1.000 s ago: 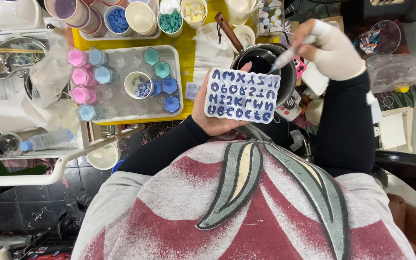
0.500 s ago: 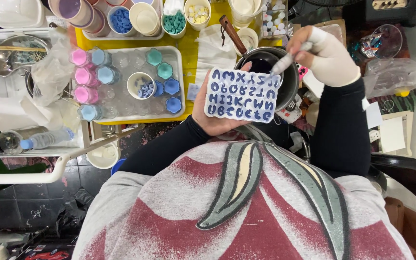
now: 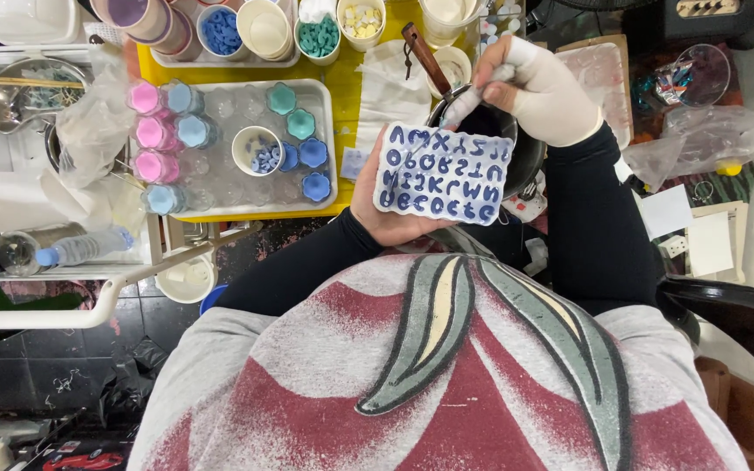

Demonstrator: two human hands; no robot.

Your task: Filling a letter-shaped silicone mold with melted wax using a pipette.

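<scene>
My left hand holds a white letter-shaped mould from below, its cavities filled with dark blue. My right hand, in a pale glove, pinches a thin silvery tool whose tip points at the mould's upper left part. Behind the mould sits a dark pot with a wooden-handled utensil resting in it.
A clear tray on a yellow surface holds pink, blue and teal flower moulds and a small white cup. Cups of coloured pieces stand at the far edge. A plastic bottle lies left. A black chair arm is right.
My right hand has come down and left, bringing the tool tip from above the pot to the mould's upper left. The mould has stayed in my left hand.
</scene>
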